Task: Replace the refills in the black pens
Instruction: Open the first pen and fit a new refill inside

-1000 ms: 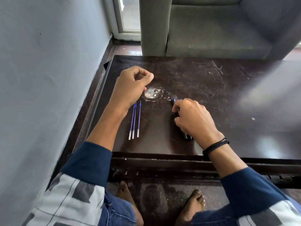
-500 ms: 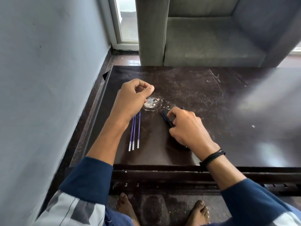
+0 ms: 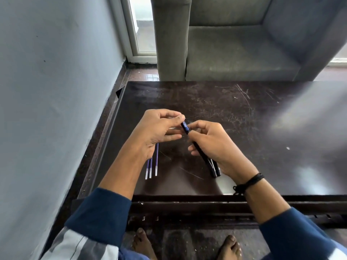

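My right hand [image 3: 214, 145] grips a black pen [image 3: 185, 127] above the dark table [image 3: 244, 113], its blue-marked end pointing up and left. My left hand [image 3: 155, 130] has its thumb and forefinger curled and pinches that upper end. The ends of other black pens [image 3: 217, 170] show below my right palm, and I cannot tell whether they lie on the table. Three blue refills [image 3: 151, 167] with white tips lie side by side on the table under my left wrist, their upper parts hidden by the hand.
A grey wall [image 3: 56, 91] runs close along the table's left edge. A grey armchair [image 3: 234, 49] stands right behind the table's far edge. My bare feet [image 3: 231, 246] are on the floor under the near edge.
My right hand has lifted one black pen off the table and brought it up to my left hand, which moved right and now pinches its end. The camera view tilted up slightly.
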A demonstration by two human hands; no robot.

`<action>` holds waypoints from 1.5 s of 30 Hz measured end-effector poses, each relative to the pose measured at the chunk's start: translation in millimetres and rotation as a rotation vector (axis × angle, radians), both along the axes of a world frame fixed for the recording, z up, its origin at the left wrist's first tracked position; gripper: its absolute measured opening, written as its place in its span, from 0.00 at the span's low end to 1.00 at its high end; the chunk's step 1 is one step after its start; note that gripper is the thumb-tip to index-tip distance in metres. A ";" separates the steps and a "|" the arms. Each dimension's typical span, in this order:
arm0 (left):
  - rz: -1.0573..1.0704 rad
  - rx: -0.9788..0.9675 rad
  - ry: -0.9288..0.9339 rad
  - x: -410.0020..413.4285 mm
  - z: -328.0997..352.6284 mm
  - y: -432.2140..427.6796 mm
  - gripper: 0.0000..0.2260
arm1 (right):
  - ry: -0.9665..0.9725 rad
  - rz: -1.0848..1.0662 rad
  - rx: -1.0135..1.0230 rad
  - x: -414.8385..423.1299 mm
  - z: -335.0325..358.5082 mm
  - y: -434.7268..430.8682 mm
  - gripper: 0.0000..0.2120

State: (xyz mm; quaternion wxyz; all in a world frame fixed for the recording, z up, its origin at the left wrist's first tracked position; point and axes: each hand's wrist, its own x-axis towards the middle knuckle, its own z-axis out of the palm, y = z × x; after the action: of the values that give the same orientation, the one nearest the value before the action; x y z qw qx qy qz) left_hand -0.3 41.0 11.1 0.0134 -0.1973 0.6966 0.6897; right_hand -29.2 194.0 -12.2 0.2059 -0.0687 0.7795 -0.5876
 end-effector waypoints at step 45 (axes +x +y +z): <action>0.184 0.028 0.054 -1.8 -2.4 -1.8 0.12 | 0.425 0.090 0.654 8.2 1.0 1.4 0.15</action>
State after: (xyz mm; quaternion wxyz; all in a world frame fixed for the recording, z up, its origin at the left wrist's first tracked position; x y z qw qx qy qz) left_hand -2.1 39.2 8.7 -0.0659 -0.2416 0.6658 0.7028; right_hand -21.0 195.4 -11.2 0.0765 -0.1539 0.9470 -0.2712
